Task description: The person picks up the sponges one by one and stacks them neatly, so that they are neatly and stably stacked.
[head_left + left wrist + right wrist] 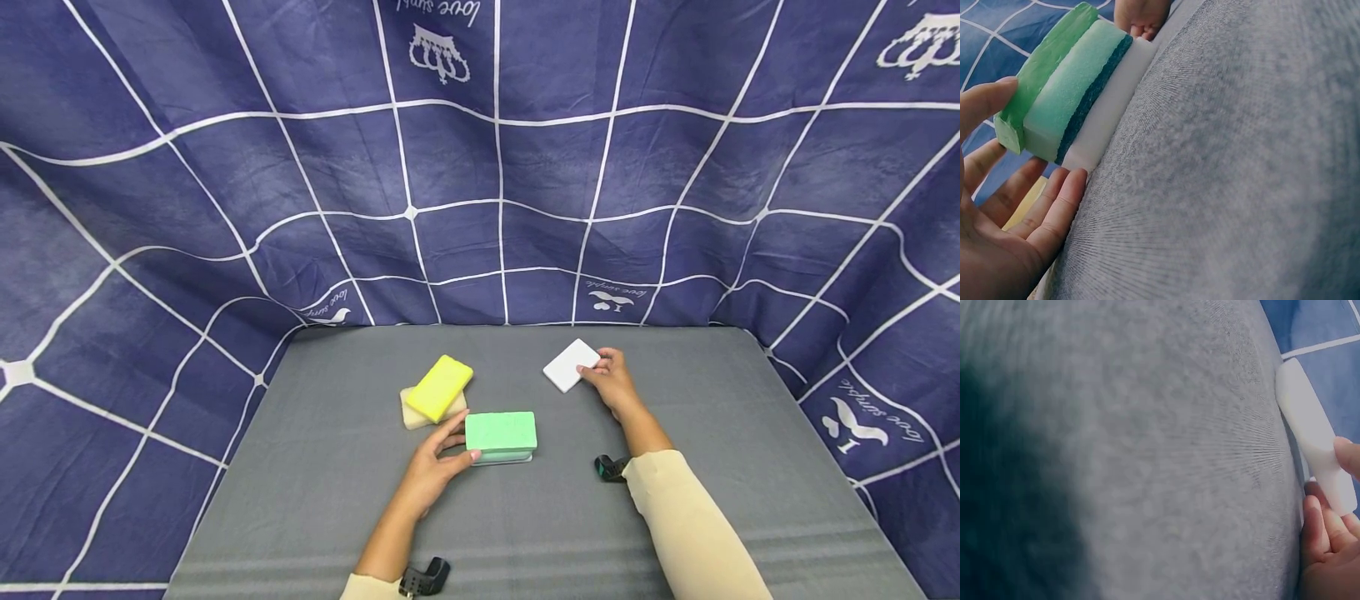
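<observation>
On the grey table (337, 517), a stack (501, 433) stood near the middle, upright: a green block (1047, 69) on top, a mint sponge (1072, 90) with a dark scouring layer below it, and a white base block (1110, 106) at the bottom. The left hand (433, 471) was at the stack's left end, its fingers spread and relaxed rather than wrapped around it, the thumb at the near corner and the lower fingertips by the base. That light touch seemed well judged for steadying: even pressure low down would guard against the layers sliding, whereas a push on the green block alone might shear it off.

To the right and farther off, the right hand (615, 387) pinched a loose white block (566, 367), thumb on its upper face and fingers at its right end and underneath. The block sloped in the right wrist view; whether its lower edge touched the table could not be told. Held only by one end, it looked liable to pivot, so a firm pinch and a level carry, well apart from the stack, would serve best.

Far left of the stack, a yellow block (441, 387) lay partly over a beige block (414, 415), close enough to the left hand that its knuckles needed care.
</observation>
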The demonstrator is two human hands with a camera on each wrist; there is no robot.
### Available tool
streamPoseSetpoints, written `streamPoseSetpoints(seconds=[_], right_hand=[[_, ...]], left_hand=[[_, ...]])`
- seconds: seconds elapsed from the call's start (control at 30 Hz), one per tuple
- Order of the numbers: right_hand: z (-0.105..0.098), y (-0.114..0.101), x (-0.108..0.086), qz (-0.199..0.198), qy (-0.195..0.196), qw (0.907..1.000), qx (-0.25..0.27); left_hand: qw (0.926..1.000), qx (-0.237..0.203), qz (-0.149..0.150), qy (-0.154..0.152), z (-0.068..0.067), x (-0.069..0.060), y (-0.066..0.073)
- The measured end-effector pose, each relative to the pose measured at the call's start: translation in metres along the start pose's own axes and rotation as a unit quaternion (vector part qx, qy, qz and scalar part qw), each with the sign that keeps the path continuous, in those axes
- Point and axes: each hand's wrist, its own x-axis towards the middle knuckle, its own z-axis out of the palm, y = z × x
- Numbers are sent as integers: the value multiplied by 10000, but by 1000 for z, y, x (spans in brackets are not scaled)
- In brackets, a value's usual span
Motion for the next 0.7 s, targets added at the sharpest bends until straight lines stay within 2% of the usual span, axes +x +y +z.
streamPoseSetpoints(seconds=[0.13,0.23,0.43,0.53,0.7], right_hand=[[-3,-3,1,-144,-175,9995,-223],[-7,-4,1,-84,-279,9993,-247],[-12,1,3,142,-275,9995,-10],[-13,2,2,138,-255,9996,53],[-13,2,-3,56,-322,9984,453]], left_hand=[[10000,17,16,6,-1,0,0],[10000,54,27,5,-1,0,0],[9999,82,37,-61,-1,1,0],[9999,69,64,-90,-1,1,-1],[10000,22,21,-67,-1,0,0]])
